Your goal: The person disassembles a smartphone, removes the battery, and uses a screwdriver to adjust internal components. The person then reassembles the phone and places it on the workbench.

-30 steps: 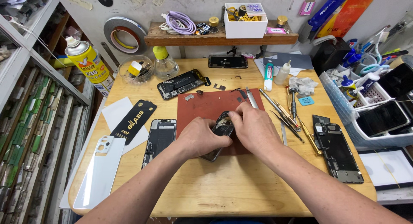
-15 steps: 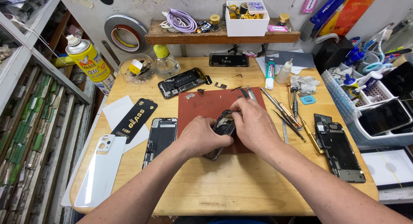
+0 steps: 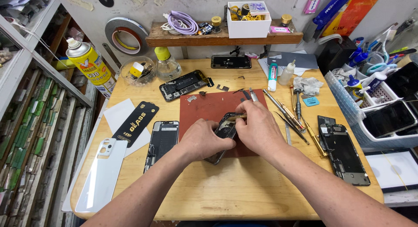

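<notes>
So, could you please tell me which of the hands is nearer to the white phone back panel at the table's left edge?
Left. The left hand lies right of the white back panel; the right hand is farther right.

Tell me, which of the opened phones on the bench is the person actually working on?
The one on the red mat, gripped by the left hand while the right hand works inside it. The other opened phones lie untouched on bare wood.

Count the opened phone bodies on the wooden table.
4: one under both hands on the red mat, one left of the mat, one behind it near the glass bowl, one at the right edge. Others may be hidden.
</notes>
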